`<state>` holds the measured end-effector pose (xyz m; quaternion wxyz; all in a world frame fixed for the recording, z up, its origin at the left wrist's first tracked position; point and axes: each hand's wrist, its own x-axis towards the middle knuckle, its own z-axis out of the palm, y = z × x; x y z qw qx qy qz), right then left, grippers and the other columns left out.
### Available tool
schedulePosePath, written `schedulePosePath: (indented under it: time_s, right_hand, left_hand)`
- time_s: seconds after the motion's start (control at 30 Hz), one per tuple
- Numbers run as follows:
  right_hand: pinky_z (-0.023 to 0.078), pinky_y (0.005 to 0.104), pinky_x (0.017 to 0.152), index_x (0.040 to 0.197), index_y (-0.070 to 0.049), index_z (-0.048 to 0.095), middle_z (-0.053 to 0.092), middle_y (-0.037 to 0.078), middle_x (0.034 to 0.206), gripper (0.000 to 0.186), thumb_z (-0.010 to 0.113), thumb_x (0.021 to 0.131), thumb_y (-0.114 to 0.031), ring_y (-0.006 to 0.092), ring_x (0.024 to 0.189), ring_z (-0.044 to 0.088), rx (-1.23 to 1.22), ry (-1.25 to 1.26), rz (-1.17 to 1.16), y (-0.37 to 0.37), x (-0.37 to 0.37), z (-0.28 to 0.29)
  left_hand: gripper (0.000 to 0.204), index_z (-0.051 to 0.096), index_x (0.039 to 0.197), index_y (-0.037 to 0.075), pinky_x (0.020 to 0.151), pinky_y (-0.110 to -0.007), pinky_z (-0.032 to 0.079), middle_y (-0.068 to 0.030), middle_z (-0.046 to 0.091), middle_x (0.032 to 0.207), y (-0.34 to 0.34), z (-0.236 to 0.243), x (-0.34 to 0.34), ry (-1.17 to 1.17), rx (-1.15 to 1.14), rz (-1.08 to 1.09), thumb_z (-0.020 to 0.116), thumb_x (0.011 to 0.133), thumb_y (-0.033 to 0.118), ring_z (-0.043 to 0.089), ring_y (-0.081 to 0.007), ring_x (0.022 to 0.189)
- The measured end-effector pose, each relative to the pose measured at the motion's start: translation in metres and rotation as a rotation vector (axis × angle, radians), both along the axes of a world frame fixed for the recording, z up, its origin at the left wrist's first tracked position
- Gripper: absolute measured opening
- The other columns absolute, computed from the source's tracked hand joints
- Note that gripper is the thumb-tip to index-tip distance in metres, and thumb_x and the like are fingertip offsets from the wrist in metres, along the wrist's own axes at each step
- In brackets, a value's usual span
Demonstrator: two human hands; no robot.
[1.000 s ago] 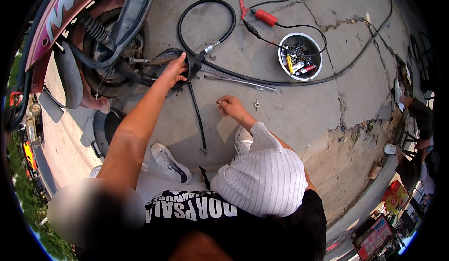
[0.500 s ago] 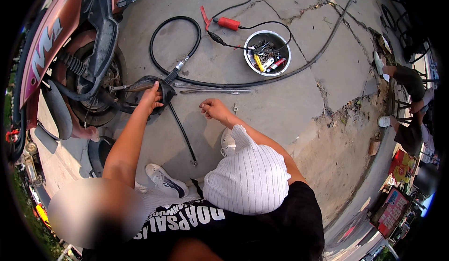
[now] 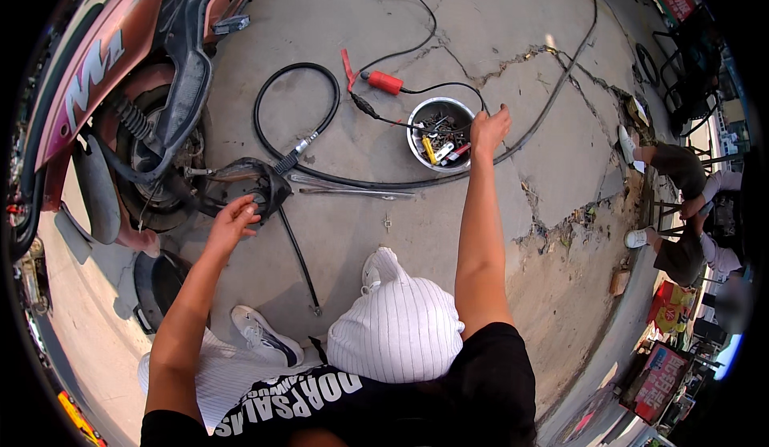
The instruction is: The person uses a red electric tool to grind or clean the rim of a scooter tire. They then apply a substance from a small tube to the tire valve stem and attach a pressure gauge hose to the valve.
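My left hand (image 3: 235, 219) has loosely curled fingers with gaps between them, beside a crumpled black rubber piece (image 3: 270, 192) that hangs out by the motorbike's wheel (image 3: 160, 155). I see nothing held in it. My right arm is stretched forward, and my right hand (image 3: 489, 130) is at the right rim of a metal bowl (image 3: 415, 155). Its fingers are bent around the bend of a thin black cable (image 3: 444, 86); the grip is partly hidden. Small metal parts and a yellow-handled tool (image 3: 429, 150) lie inside the bowl.
A thick black hose (image 3: 336, 98) loops on the concrete, with a metal fitting (image 3: 303, 145). Metal bars (image 3: 356, 193) and a thin black hose (image 3: 298, 255) lie nearer me. A red cylinder (image 3: 385, 82) is on the cable. A black basin (image 3: 160, 283) stands left; people sit far right.
My right hand has moved forward and right, from above the ground to the bowl. My left hand has drawn back slightly from the black rubber piece. The view has shifted.
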<state>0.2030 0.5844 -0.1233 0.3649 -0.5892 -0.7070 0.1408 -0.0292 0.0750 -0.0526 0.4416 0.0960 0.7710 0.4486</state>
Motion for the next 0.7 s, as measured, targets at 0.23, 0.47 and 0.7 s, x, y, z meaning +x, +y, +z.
schedulePosePath:
  time_s: [0.23,0.47,0.7]
  right_hand:
    - [0.051,0.0421,0.088,0.129,0.009,0.052,0.068,0.028,0.101,0.064,0.069,0.075,-0.019,0.0379,0.094,0.067,0.007,-0.091,0.251,0.075,-0.02,-0.031]
    - [0.041,0.0287,0.048,0.115,-0.002,0.061,0.055,0.001,0.07,0.027,0.058,0.092,-0.015,0.0089,0.052,0.043,-0.77,0.221,0.619,-0.016,-0.163,0.139]
    - [0.038,0.0269,0.046,0.11,-0.001,0.062,0.063,0.007,0.081,0.02,0.054,0.093,-0.008,0.0105,0.055,0.045,-0.814,0.606,0.678,-0.057,-0.25,0.269]
  left_hand:
    - [0.046,0.052,0.134,0.001,0.091,-0.033,0.051,-0.0143,0.065,0.12,-0.055,0.13,0.053,0.022,-0.016,-0.703,0.06,0.097,0.026,0.064,-0.0203,0.109]
    - [0.049,0.05,0.138,0.007,0.092,-0.04,0.05,-0.0145,0.061,0.125,-0.076,0.181,0.072,0.286,-0.018,-0.952,0.061,0.095,0.029,0.063,-0.0274,0.11]
    - [0.051,0.051,0.134,0.007,0.089,-0.043,0.049,-0.014,0.061,0.118,-0.079,0.155,0.051,0.65,-0.176,-1.144,0.065,0.089,0.027,0.06,-0.0332,0.107]
